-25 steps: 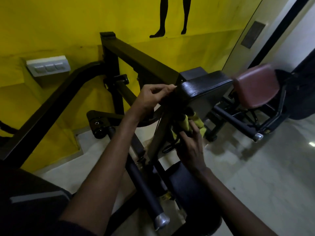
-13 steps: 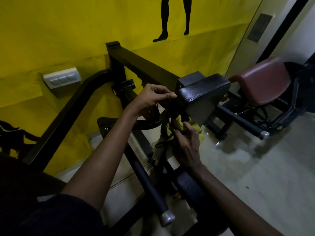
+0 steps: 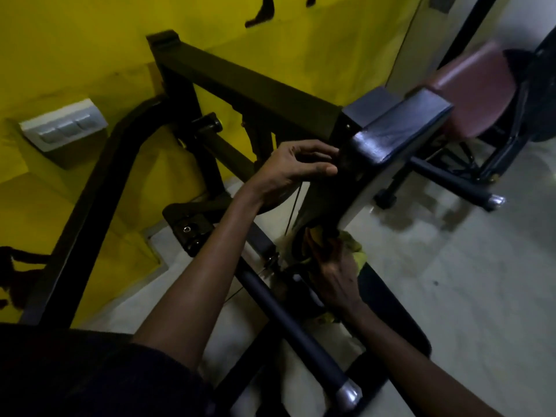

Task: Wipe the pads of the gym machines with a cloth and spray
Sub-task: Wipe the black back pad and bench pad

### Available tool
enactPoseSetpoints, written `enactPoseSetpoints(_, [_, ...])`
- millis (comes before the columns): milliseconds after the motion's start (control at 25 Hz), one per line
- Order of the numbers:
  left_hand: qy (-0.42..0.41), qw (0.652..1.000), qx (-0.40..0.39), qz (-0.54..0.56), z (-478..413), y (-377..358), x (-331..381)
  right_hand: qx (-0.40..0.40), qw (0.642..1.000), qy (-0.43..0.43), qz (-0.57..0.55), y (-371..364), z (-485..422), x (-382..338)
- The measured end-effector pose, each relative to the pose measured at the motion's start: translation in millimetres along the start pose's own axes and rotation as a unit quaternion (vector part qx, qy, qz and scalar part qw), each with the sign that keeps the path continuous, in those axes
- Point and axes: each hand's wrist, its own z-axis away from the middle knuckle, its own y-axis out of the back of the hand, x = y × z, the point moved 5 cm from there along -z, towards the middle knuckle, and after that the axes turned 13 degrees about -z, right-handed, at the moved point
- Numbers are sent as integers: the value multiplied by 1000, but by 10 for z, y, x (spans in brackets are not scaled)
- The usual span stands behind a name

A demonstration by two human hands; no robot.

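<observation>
Black pad (image 3: pixel 400 127): just past the left fingertips; probably firm, slick vinyl.
Left hand (image 3: pixel 294 170): curled at the pad's near end; whether it clamps is too dark to tell.
Right hand (image 3: pixel 334 278): bunched round the cloth, below the pad.
Yellow cloth (image 3: pixel 356 252): looks soft and light; best wadded in the palm.

No text, number or brand name can be read anywhere in this dim view. The only sign-like mark is a black painted silhouette (image 3: pixel 263 13) on the yellow wall (image 3: pixel 90 40) at twelve o'clock. The frame's top edge cuts it off so that only a foot and lower leg show, with no lettering beside it. The switch plate (image 3: pixel 63 123) at ten o'clock and the black pad (image 3: pixel 400 127) at two o'clock show no legible label.
</observation>
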Motion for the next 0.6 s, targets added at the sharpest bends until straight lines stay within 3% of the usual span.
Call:
enactPoseSetpoints(120, [-3,999,-13,30,-54,-12,-162,-38,998,13,43,-179,67,139])
enactPoseSetpoints(280, [-1,998,-5,67,8,-89,-489,-85,996,-14,6,-454,227,259])
enactPoseSetpoints(400, [19,996,12,84,103,-109,-673,-180,983,-29,-4,-688,384,384])
enactPoseSetpoints(600, [55,996,3,77,183,-134,-990,-173,983,-55,0,-952,421,226])
